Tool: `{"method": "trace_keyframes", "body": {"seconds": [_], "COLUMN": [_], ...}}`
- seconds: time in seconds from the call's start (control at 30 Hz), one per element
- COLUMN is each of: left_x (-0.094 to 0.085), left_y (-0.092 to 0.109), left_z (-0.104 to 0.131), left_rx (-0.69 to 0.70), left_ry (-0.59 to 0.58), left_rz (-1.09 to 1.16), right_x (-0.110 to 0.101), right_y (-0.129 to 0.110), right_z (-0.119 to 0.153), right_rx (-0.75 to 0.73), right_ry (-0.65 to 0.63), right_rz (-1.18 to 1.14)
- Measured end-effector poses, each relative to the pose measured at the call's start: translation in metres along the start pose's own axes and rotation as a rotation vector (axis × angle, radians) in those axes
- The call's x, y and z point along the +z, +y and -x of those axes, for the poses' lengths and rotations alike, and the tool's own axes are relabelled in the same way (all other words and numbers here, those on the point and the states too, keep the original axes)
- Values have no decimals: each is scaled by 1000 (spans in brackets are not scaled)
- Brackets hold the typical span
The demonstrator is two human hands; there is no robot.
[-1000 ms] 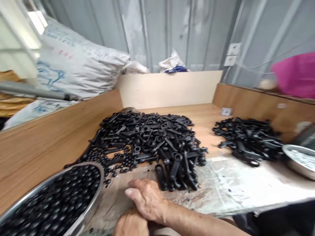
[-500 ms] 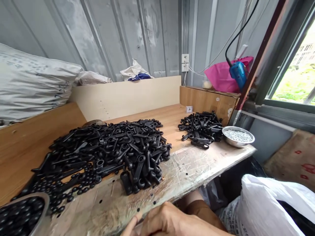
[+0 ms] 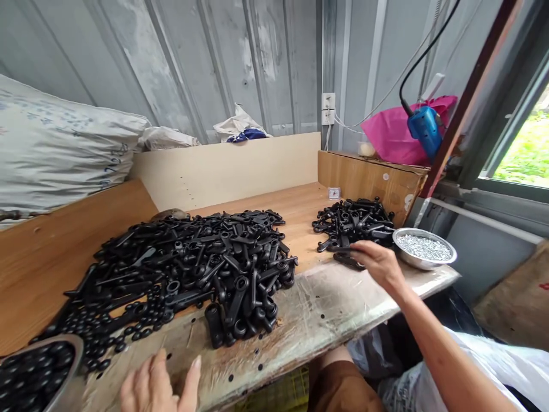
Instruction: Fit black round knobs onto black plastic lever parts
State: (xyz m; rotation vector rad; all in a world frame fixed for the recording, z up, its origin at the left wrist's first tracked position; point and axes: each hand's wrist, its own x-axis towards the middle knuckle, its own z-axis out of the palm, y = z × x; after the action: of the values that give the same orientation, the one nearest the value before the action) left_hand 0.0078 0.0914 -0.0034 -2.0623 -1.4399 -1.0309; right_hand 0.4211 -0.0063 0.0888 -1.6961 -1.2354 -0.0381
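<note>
Here, the wooden workbench [image 3: 309,209] fills the middle of the room, boxed in by low board walls and backed by a grey metal wall. Everything else sits by the big heap of black plastic levers [image 3: 201,263] at the bench's centre. Behind and left of that heap, beyond the bench wall, lies a bulging white sack [image 3: 55,149]. Right of the heap, well apart, is a smaller pile of levers [image 3: 355,220], with a pink bag [image 3: 392,134] and a blue tool [image 3: 424,129] up behind it. Just right of the small pile stands a steel bowl of small silvery parts [image 3: 424,247]. At the heap's near left edge, loose black balls [image 3: 107,335] are scattered, and a second steel bowl [image 3: 68,380] there holds more of them. The right hand [image 3: 377,260] rests at the small pile's near edge, fingers curled over a lever there; whether it pinches it, I cannot tell. The left hand [image 3: 160,386] lies flat, fingers spread, in front of the heap, holding nothing.
</note>
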Motion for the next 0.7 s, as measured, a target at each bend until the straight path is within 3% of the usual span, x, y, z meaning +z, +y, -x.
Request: {"method": "trace_keyframes", "body": {"seconds": [0.1,0.17,0.27,0.37,0.5,0.7], "left_x": [-1,-4,-7,-9,-10,-10], "left_y": [2,5,9,10,9,9], "left_z": [2,4,5,6,9,11], "left_rx": [6,-11,-48,-63,-73,-87], "left_ry": [2,-24,-91,-127,-163,-220], "left_rz": [-89,-95,-107,-113,-99,-52], "right_x": [-4,8,42,81,109,106], "right_y": [7,0,-16,-22,-14,-8], "right_z": [-27,-23,13,59,83,73], "right_rx": [22,-31,-324,-481,-389,-188], "right_ry": [177,256,287,113,0,-52], "right_rz": [101,140,160,98,128,98]}}
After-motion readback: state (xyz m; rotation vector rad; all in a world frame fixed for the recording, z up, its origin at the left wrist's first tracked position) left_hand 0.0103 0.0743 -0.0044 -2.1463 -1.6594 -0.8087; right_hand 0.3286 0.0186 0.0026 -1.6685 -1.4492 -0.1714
